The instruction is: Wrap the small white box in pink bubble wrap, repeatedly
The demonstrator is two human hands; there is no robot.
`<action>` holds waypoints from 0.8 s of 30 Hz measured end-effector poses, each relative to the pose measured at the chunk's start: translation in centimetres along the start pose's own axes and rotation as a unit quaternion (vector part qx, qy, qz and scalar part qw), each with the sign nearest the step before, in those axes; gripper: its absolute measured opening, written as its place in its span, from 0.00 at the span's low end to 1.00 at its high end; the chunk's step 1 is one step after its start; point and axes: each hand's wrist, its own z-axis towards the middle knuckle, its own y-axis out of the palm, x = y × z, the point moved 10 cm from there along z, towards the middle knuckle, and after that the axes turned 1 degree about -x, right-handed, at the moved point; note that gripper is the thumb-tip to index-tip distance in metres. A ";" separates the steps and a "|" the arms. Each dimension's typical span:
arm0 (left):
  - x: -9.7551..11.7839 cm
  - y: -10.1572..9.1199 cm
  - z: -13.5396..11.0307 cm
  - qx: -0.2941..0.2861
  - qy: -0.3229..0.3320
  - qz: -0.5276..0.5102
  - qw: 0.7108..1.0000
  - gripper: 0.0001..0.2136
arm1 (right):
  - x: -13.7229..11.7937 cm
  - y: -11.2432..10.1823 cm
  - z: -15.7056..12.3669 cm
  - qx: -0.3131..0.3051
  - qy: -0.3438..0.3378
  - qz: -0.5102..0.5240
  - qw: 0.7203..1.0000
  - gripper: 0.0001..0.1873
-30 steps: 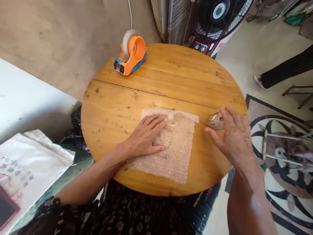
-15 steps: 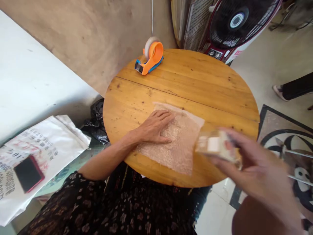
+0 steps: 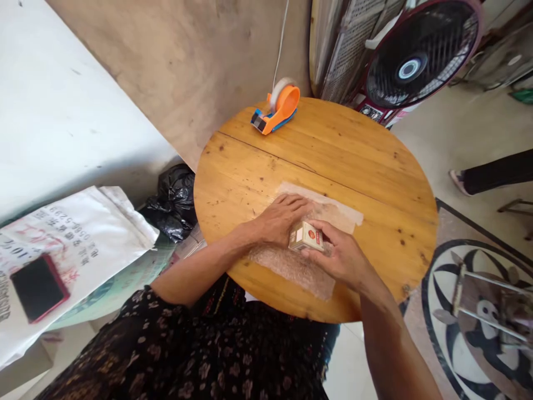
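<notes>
A sheet of bubble wrap (image 3: 300, 269) lies flat on the round wooden table (image 3: 375, 172). My left hand (image 3: 285, 219) rests palm down on the sheet's left part, fingers stretched out. In my right hand (image 3: 339, 250) is a small cream carton (image 3: 306, 238) with a red mark and red label on its face. Thumb and fingers grip the carton from its right side. It is over the middle of the bubble wrap, close beside my left hand; whether it touches the sheet I cannot tell.
An orange and blue tape dispenser (image 3: 277, 111) stands at the table's far edge. To the left, a phone (image 3: 39, 289) lies on a white sack (image 3: 83, 228), near a black plastic bag (image 3: 177, 200). A fan (image 3: 410, 69) stands behind; a person's leg (image 3: 497, 172) shows at right.
My right hand has brought the carton leftward from beyond the sheet's right edge to over its middle. My left hand still lies on the bubble wrap. The view has shifted slightly.
</notes>
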 end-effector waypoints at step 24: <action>-0.7 -1.0 -0.3 -0.032 0.016 -0.120 0.992 0.29 | 2.5 0.8 0.6 0.132 -0.033 -0.079 0.988 0.29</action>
